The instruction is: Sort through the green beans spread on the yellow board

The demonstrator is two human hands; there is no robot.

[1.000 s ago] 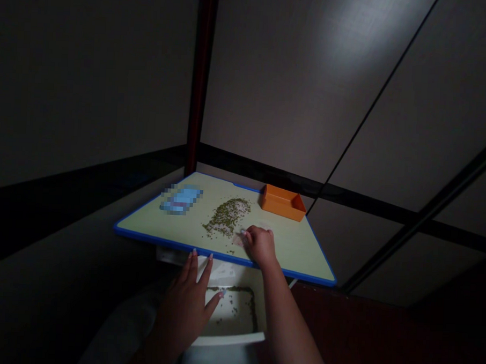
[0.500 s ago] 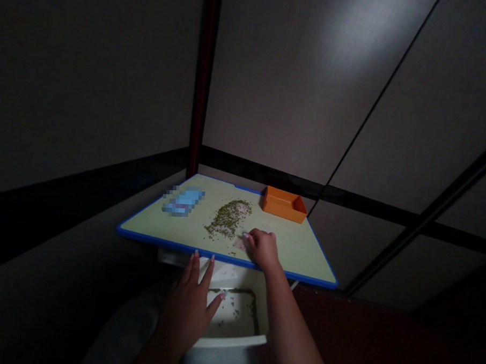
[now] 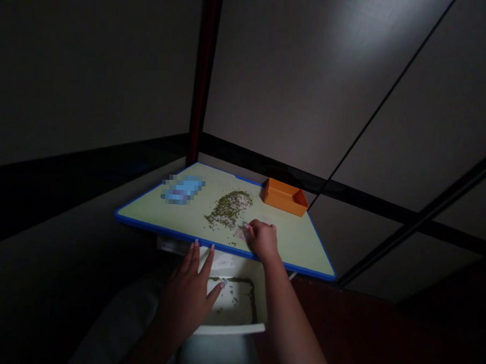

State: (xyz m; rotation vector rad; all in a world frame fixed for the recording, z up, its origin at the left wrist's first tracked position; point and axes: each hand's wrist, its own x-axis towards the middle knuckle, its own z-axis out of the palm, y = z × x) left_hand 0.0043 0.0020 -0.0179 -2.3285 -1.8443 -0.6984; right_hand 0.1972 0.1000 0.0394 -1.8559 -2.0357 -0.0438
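Small green beans, looking like mung beans, lie in a loose patch on a pale tabletop with a blue rim. My right hand rests on the tabletop just to the right of the patch, with its fingers curled into a pinch. Whatever may be between its fingertips is too small or hidden to make out. At the blue front rim, my left hand has its fingers spread, fingertips near the edge, and holds nothing. Below the rim is a white drawer-like bin with scattered beans inside, partly covered by the left hand.
An orange open box stands at the back right of the tabletop. A blue, blurred-out item lies at the left. Dark panelled walls close in behind and to the left; reddish floor shows at lower right.
The whole view has shifted, so the table and hands appear slightly higher. Both hands keep nearly the same pose and place relative to the tabletop.
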